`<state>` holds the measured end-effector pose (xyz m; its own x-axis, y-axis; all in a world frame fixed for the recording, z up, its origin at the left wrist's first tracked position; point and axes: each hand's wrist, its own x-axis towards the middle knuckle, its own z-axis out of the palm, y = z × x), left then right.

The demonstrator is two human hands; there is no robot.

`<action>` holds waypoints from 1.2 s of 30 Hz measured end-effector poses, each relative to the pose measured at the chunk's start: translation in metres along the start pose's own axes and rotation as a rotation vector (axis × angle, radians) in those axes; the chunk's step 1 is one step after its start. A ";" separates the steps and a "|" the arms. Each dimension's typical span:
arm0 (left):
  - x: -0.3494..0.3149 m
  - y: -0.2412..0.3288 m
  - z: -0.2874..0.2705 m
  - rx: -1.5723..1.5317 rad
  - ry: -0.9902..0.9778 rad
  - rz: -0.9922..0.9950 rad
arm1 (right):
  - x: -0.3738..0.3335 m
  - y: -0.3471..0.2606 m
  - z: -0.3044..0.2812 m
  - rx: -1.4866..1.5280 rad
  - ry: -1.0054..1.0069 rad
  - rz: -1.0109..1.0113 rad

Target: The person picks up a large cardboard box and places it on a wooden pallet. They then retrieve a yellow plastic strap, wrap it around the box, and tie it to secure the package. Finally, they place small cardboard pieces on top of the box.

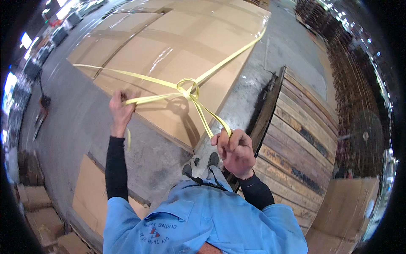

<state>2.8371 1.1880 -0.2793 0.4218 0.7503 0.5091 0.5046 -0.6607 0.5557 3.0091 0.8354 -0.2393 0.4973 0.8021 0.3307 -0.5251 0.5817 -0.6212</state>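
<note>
Yellow strap (187,94) lay over the big cardboard load (186,46), knot near the load's near end; one leg ran from the knot to the left edge, another to the far right corner; a loose loop stood up at the knot, its shadow falling on the cardboard below.

Left grip (121,109) was closed on one strand, just off the left edge of the load; hand a bit blurred, exact finger placement unclear; a short yellow length hung below that wrist. Right grip (236,150) was clenched around two strands from the knot, fingers curled, just beyond the near right corner; both strands looked close to straight between knot and hand.

Load had clear tape on top and sat over the grey concrete floor (76,106); wooden slatted platform (298,139) to its right, with a gap between; flat cardboard sheet (89,190) on the floor at lower left, small cartons (44,218) beyond it; more cardboard (347,207) at lower right; person wore a blue shirt (203,224) and black sleeves (116,169).
</note>
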 end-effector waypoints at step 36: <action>-0.016 0.163 0.023 0.001 -0.267 1.490 | -0.085 0.012 0.053 0.205 0.344 0.202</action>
<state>2.9307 1.0690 -0.2119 0.6535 -0.6021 0.4586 -0.4935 -0.7984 -0.3450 2.9242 0.7814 -0.2368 0.5534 0.8308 -0.0601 -0.7442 0.4608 -0.4835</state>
